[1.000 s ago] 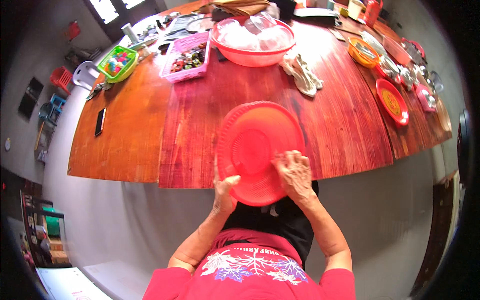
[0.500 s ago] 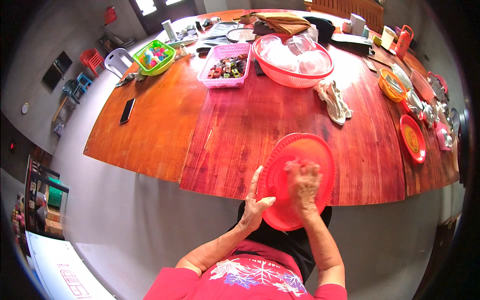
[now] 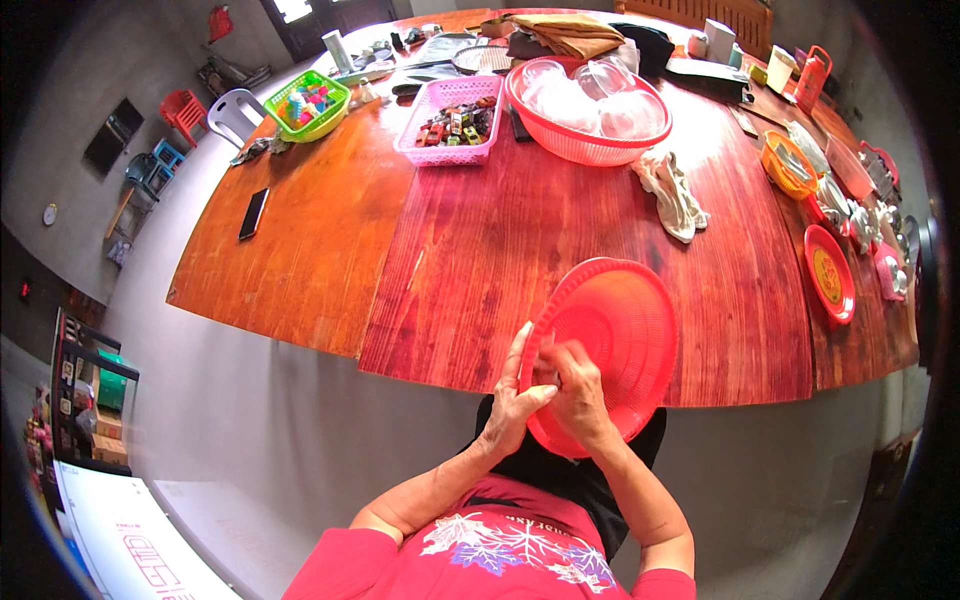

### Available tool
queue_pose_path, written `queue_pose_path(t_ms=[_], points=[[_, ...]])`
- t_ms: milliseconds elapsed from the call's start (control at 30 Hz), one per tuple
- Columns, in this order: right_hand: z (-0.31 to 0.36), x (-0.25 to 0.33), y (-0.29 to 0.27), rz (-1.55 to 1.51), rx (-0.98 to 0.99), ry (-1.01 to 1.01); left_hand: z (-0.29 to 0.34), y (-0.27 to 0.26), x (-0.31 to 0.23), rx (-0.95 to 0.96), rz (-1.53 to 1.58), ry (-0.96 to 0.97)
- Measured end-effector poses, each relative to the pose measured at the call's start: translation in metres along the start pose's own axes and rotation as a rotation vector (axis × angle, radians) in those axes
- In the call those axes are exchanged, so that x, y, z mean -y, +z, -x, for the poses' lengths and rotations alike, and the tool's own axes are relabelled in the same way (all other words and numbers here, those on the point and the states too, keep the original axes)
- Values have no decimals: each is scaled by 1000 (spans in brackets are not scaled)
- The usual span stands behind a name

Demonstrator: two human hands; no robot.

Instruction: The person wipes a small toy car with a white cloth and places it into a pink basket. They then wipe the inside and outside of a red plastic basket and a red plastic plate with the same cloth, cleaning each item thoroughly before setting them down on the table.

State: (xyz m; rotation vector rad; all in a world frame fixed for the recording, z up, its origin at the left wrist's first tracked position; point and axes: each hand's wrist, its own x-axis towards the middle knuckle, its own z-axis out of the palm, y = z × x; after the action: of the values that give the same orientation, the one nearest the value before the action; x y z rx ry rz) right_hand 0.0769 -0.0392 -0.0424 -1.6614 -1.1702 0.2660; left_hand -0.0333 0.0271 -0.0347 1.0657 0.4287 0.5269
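Note:
A round red plastic basket (image 3: 625, 320) is tilted up at the near edge of the table, its hollow side facing me. My left hand (image 3: 512, 405) grips its left rim, with the thumb on the near side and the fingers along the outer wall. Inside the basket, my right hand (image 3: 575, 392) is curled against the left inner wall, close to my left thumb. Its fingers are bent together, and I cannot make out what is in them. Beyond the basket, a crumpled off-white cloth (image 3: 672, 195) lies on the wooden table (image 3: 480, 260).
Across the table stand a red basket of clear plastic containers (image 3: 600, 108), a pink basket of toy cars (image 3: 450, 125) and a green basket of colourful pieces (image 3: 308, 105). A phone (image 3: 254, 214) lies at left. On the right are a red plate (image 3: 830, 273) and an orange basket (image 3: 788, 165).
My right hand has moved from the basket's middle leftward to its inner wall near my left hand. The left hand keeps its hold, and the basket has shifted slightly.

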Motion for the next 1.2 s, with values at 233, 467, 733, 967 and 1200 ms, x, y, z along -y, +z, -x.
queue_pose_path(t_ms=[233, 467, 733, 967, 1200], points=[[-46, -48, -22, 853, -403, -15, 8, 13, 1, -122, 159, -60], [-16, -29, 1, 400, -44, -62, 9, -32, 40, -137, 73, -103], [31, -44, -46, 130, 473, -163, 9, -22, 41, -77, 261, -161], [-13, -53, -40, 567, -197, -90, 7, 8, 7, 83, -14, -14], [16, 2, -12, 41, 156, 17, -1, 6, 11, 39, -48, 25]])
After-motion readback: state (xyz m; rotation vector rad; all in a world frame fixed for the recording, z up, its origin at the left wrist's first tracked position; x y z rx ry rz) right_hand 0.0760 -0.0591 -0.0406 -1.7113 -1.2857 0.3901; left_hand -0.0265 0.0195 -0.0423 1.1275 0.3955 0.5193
